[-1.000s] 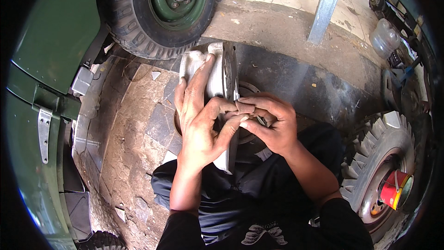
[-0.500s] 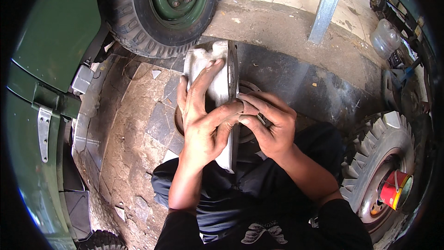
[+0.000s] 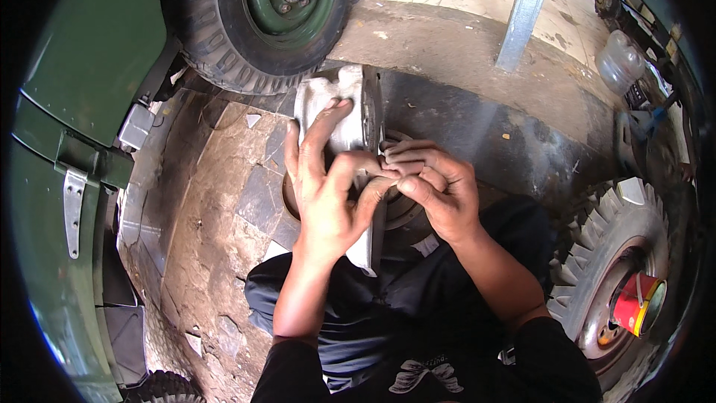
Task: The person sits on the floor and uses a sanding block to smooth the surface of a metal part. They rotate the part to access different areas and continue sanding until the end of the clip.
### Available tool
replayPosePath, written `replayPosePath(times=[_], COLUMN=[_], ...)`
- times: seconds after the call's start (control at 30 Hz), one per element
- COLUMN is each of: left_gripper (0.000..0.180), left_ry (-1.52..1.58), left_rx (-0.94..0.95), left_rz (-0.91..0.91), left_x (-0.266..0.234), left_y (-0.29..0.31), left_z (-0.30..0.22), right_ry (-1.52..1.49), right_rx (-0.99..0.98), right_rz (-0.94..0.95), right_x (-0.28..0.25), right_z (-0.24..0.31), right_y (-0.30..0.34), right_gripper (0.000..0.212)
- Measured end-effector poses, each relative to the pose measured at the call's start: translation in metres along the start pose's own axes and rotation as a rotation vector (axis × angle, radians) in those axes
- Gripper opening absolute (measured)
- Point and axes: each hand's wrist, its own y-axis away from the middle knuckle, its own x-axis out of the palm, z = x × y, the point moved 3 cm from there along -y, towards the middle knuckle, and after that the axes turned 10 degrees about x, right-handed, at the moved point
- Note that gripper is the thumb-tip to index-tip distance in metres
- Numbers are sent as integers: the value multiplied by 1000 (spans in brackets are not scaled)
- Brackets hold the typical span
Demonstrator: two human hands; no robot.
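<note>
A silvery cast-metal part (image 3: 347,123) stands upright in front of me, its dark flat edge to the right. Across its pale face lie the outer fingers of my left hand (image 3: 324,194), spread against the metal. The thumb and index finger of that hand meet my right hand (image 3: 440,190) just right of the part. Between the fingertips of both hands is a small brownish piece (image 3: 406,169), like a folded scrap of sandpaper; fingers mostly cover it. Behind the part, a round rusty metal ring (image 3: 403,213) shows in places.
A tyre on a green wheel (image 3: 287,0) stands far left, beside a green vehicle body (image 3: 89,52). Right of me are another tyre (image 3: 589,276) and a red and yellow can (image 3: 634,304). Farther off stand a metal post (image 3: 526,15) and a clear plastic bottle (image 3: 621,63).
My right fingers have curled in closer around the brownish piece, which shows less now. My left index finger has bent more, and its outer fingers have shifted slightly left on the metal.
</note>
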Motion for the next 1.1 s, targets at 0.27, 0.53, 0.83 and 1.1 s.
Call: replayPosePath(times=[0.27, 0.53, 0.83, 1.1], left_gripper=[26, 24, 15, 17], left_ry=[61, 28, -15, -10], left_rx=[-3, -5, 12, 23], left_rz=[23, -25, -16, -69], left_x=[3, 2, 2, 4], left_y=[-4, 0, 0, 7], left_z=[-8, 0, -3, -4], right_ry=[-431, -4, -174, -95], right_rx=[100, 107, 292, 271], right_rz=[33, 21, 47, 28], right_x=[-1, 1, -4, 2], right_z=[-20, -3, -17, -29], right_y=[-7, -1, 8, 11], right_gripper=[23, 24, 29, 28])
